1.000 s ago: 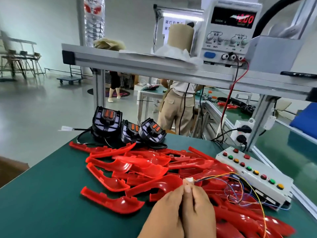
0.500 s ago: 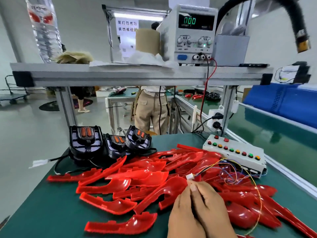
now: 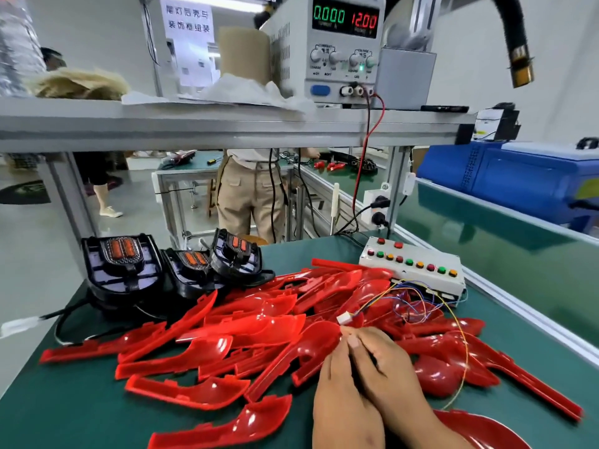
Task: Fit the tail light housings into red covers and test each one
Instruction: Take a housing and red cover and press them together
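Observation:
Several red covers (image 3: 246, 332) lie in a loose heap across the green bench. Three black tail light housings (image 3: 124, 270) with orange inserts stand at the back left, their black cables trailing left. My left hand (image 3: 343, 400) and my right hand (image 3: 385, 377) sit pressed together at the lower middle, fingertips pinching thin coloured wires just below a small white connector (image 3: 344, 318). Those wires run to the white test box (image 3: 418, 270) with its row of coloured buttons.
A power supply (image 3: 343, 50) reading 0.000 and 12.00 stands on the upper shelf (image 3: 227, 128), red and black leads dropping down. A blue machine (image 3: 518, 176) sits at the right. A person in beige trousers (image 3: 249, 196) stands behind the bench.
The view has swung left and downward, so the heap and housings appear larger. Both hands stay together holding the wired connector over the covers.

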